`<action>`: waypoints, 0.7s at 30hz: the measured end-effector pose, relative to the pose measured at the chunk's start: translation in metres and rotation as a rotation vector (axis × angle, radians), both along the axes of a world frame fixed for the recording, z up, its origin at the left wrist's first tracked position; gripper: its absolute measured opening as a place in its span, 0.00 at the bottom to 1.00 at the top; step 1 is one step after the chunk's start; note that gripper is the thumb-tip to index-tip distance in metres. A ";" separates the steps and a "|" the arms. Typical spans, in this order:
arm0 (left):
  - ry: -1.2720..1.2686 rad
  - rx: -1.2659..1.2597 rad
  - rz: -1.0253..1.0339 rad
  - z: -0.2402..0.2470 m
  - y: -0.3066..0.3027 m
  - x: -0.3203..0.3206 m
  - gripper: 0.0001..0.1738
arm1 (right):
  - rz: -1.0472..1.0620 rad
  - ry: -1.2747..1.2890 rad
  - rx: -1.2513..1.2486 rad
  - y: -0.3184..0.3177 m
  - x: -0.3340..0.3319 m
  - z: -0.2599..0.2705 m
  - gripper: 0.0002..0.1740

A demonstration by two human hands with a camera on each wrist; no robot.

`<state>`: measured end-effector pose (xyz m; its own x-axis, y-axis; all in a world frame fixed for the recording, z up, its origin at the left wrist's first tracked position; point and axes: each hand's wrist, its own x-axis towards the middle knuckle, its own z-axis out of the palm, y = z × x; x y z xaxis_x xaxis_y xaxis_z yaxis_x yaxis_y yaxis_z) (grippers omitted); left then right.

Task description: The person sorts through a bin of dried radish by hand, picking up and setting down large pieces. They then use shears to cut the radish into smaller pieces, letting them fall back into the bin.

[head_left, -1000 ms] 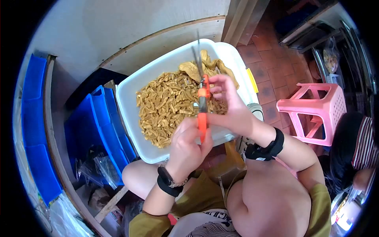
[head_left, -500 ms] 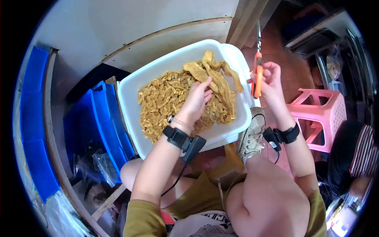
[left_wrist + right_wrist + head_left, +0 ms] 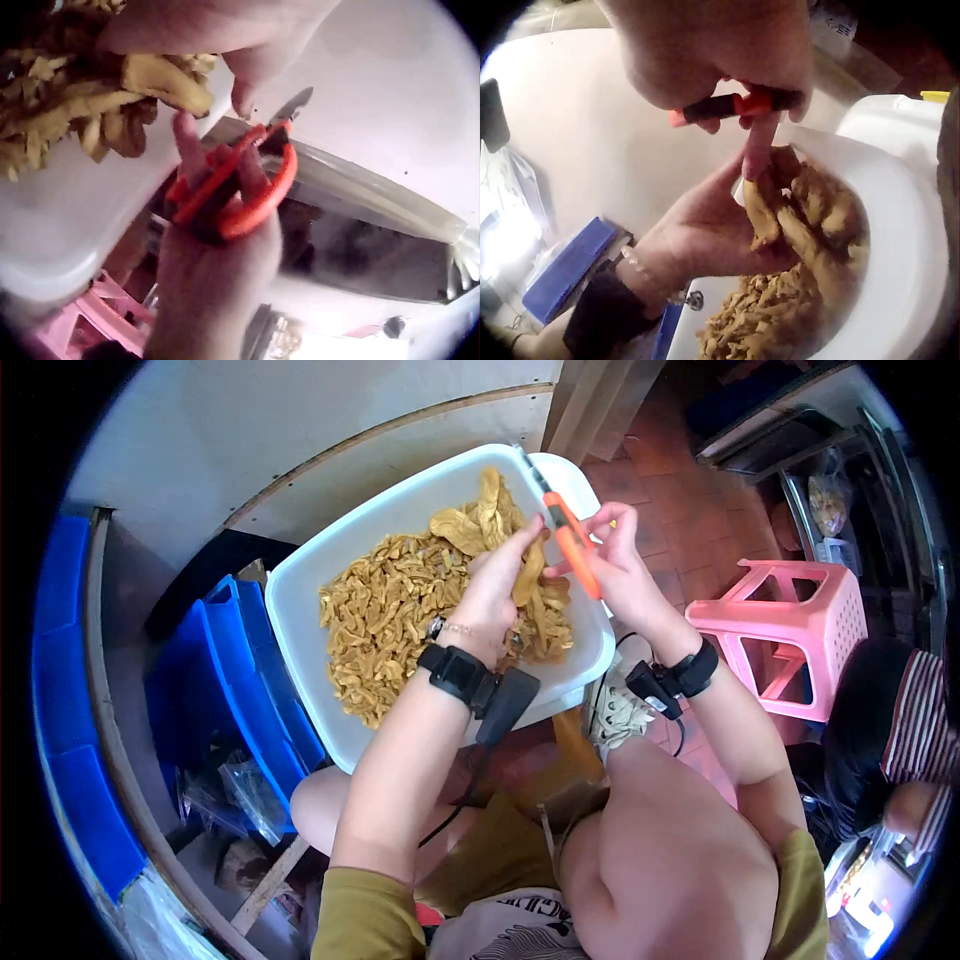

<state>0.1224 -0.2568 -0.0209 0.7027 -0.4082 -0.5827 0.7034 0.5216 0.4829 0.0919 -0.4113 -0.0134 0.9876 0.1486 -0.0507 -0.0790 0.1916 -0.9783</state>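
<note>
Scissors (image 3: 577, 560) have swung in beside the left hand (image 3: 492, 595), right hand's (image 3: 627, 577) fingers curled round them; left fingers are grasping a long tan piece (image 3: 534, 582).

Workroom or back room, part of a home or small shop; can't tell which. Red-brown tile floor (image 3: 655, 500), plain pale wall panels (image 3: 300, 420) with a wood strip across them. Blue plastic bins (image 3: 240, 670) at my left, clear bags (image 3: 255, 800) beside them. Pink plastic stool (image 3: 815, 630) on the tiles, dark racks (image 3: 780, 460) past it with a bagged item (image 3: 828, 500). I'm sitting low at a big white tub (image 3: 290, 615) of tan pieces (image 3: 385, 610). Second person (image 3: 915, 730) at far right, partly in view.
</note>
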 end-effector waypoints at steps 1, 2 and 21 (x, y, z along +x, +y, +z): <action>0.007 0.158 -0.014 -0.003 -0.001 -0.001 0.21 | -0.064 0.044 -0.022 -0.005 0.002 -0.002 0.21; 0.012 0.317 -0.029 -0.007 -0.001 -0.001 0.20 | -0.065 0.043 -0.026 -0.011 0.003 -0.004 0.21; -0.342 1.384 -0.239 -0.033 -0.013 0.009 0.58 | -0.329 0.048 -0.021 -0.033 0.006 -0.016 0.22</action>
<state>0.1316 -0.2695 -0.0541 0.8828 0.2084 -0.4210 0.4544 -0.6064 0.6525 0.0979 -0.4442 -0.0297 0.9789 -0.1792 -0.0981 -0.0625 0.1943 -0.9789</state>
